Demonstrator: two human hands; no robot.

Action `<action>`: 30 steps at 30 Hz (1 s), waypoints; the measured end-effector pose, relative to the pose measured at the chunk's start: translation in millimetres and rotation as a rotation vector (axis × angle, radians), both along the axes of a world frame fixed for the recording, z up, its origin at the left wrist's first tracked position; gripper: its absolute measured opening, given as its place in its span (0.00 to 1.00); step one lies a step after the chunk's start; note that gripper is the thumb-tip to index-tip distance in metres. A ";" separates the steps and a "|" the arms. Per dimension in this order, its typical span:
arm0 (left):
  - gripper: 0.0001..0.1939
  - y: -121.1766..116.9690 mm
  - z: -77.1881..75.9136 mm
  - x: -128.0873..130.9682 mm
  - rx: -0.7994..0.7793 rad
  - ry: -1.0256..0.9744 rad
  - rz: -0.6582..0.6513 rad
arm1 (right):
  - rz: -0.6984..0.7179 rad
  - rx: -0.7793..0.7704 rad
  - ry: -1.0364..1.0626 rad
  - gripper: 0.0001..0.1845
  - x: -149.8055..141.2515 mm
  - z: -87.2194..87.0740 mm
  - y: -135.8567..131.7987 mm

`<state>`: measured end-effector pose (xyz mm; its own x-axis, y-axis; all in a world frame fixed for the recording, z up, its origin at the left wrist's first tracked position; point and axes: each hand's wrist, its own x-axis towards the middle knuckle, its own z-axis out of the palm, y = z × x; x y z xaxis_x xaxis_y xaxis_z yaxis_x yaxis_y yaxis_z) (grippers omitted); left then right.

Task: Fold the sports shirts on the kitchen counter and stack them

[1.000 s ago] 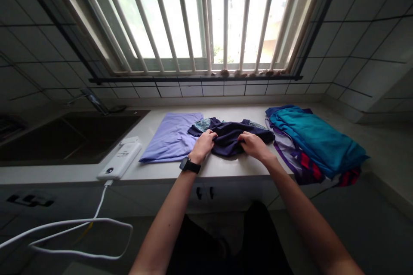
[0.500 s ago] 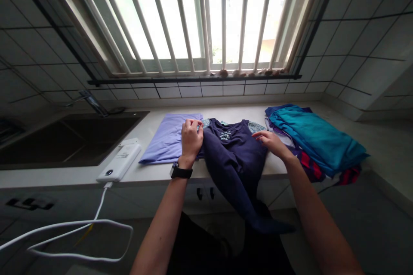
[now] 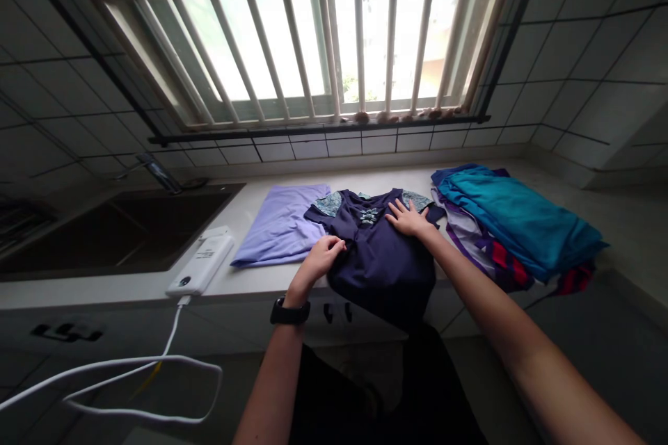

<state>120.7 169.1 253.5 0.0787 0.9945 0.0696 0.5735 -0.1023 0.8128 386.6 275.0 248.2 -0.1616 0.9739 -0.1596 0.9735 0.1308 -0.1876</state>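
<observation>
A dark navy short-sleeved top (image 3: 389,268) with patterned shoulders and a light ornament below its neckline lies face up on the counter, its lower part hanging over the front edge. My left hand (image 3: 319,259), with a black watch on the wrist, pinches the fabric at the top's left side. My right hand (image 3: 408,217) rests flat on the upper chest of the top, its fingers spread. Beside the top, on the left, lies a folded lavender cloth (image 3: 282,226), partly under the patterned left sleeve.
A pile of folded clothes with a teal garment (image 3: 522,222) on top stands at the right. A white power bank (image 3: 201,263) with a white cable (image 3: 175,334) sits by the dark sink (image 3: 125,222) and faucet (image 3: 159,172). A barred window is behind the counter.
My left hand has moved down from the shoulder to the top's side. My right hand has come inward onto the chest. The hanging fabric has been drawn up and spread, and both sleeves show.
</observation>
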 end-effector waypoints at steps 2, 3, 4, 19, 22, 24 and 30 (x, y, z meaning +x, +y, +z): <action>0.09 3.5 -4.4 4.6 -0.051 -0.065 0.096 | 0.054 0.005 -0.009 0.33 5.3 2.6 12.2; 0.07 4.6 -6.9 6.2 -0.078 -0.101 0.168 | 0.066 0.021 -0.014 0.32 6.5 4.5 17.1; 0.04 4.9 -9.1 7.3 -0.108 -0.136 0.234 | 0.057 0.049 -0.020 0.31 5.8 6.8 20.7; 0.40 -8.5 -12.8 41.8 -0.021 -0.202 -0.201 | -0.232 -0.173 -0.029 0.42 -54.1 24.2 -42.4; 0.38 -9.2 -18.4 59.3 -0.065 -0.446 -0.129 | -0.227 -0.152 -0.023 0.41 -50.2 18.4 -41.9; 0.29 -9.8 -18.7 62.7 -0.196 -0.536 -0.082 | -0.229 -0.153 -0.024 0.41 -50.1 16.2 -39.6; 0.22 -23.1 5.3 29.3 -0.138 -0.384 -0.118 | -0.236 -0.137 -0.010 0.42 -51.3 13.8 -32.3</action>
